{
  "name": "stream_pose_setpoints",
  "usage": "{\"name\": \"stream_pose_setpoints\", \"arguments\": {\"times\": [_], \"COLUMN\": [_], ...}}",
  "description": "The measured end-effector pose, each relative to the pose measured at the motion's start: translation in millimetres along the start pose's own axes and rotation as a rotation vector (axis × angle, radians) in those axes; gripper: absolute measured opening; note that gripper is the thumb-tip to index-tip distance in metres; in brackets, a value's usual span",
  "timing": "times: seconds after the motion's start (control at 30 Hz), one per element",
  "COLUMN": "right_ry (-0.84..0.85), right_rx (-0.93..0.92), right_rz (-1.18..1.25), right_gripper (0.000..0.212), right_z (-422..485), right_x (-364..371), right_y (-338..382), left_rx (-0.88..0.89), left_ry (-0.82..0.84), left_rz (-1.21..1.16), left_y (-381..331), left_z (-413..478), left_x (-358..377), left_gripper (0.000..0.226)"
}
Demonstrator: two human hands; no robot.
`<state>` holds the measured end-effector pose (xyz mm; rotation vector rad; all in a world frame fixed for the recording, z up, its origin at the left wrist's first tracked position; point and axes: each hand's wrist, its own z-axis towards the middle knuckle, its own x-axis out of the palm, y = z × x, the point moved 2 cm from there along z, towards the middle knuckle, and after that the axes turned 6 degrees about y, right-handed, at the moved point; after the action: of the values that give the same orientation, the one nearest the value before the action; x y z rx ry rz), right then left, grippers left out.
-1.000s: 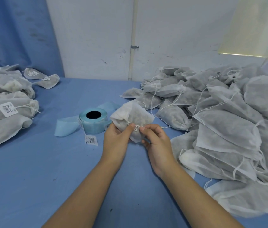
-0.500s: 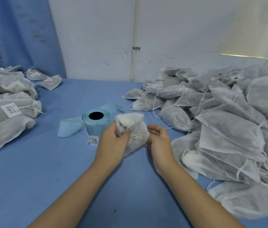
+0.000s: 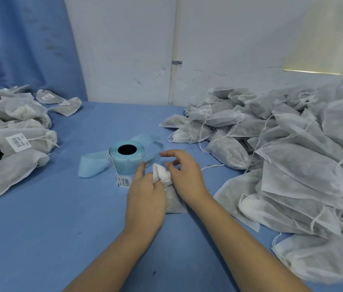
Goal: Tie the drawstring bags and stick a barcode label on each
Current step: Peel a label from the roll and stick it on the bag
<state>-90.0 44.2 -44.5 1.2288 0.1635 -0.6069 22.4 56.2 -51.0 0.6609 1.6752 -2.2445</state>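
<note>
A small white drawstring bag point(image 3: 173, 204) lies on the blue table point(image 3: 50, 228) between my hands, its gathered neck pointing up. My left hand point(image 3: 145, 197) grips that neck from the left. My right hand point(image 3: 185, 175) sits against the neck from the right, index finger and thumb stretched over it and the other fingers curled out of sight. The thin drawstring point(image 3: 212, 166) trails from under this hand to the right. Just behind stands the light blue label roll point(image 3: 127, 157), with a loose barcode label point(image 3: 124, 182) hanging from it beside my left hand.
A large heap of untied bags point(image 3: 292, 165) with loose strings fills the right side up to the table's edge. Tied bags with barcode labels point(image 3: 17, 140) are piled at the left. A white wall with a thin pipe point(image 3: 173, 60) closes the back.
The bag has come down from in front of the roll onto the table. My left hand has closed round its neck, and my right hand has shifted over the top of the neck.
</note>
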Motion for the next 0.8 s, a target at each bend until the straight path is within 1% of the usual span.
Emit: {"name": "stream_pose_setpoints", "arguments": {"times": [0.07,0.13,0.17,0.27,0.4,0.47,0.63,0.8], "right_ry": [0.056,0.064,0.047,-0.02,-0.076,-0.06,0.05,0.048], "right_rx": [-0.102,-0.119,-0.107,-0.043,0.02,0.031,0.036,0.044], "right_rz": [-0.185,-0.274,-0.265,-0.152,-0.064,-0.073,-0.158,-0.16], "right_gripper": [0.028,0.026,0.025,0.022,0.023,0.025,0.032,0.033], "right_z": [4,6,6,4,5,4,3,2], "right_x": [2,5,6,6,3,4,8,8], "right_y": [2,0,-3,-13,-18,-18,-15,-15], "left_rx": [-0.017,-0.005,0.004,0.001,-0.107,-0.143,-0.137,-0.122], "left_ry": [-0.003,-0.005,-0.006,-0.019,-0.039,-0.031,-0.03,0.003], "left_rz": [0.025,0.014,0.006,0.015,0.023,0.035,0.079,0.087], "left_y": [0,2,3,5,10,11,8,7], "left_z": [3,6,8,14,20,22,23,23], "left_x": [0,0,1,2,1,0,1,0], "left_gripper": [0.031,0.031,0.029,0.035,0.032,0.032,0.034,0.032]}}
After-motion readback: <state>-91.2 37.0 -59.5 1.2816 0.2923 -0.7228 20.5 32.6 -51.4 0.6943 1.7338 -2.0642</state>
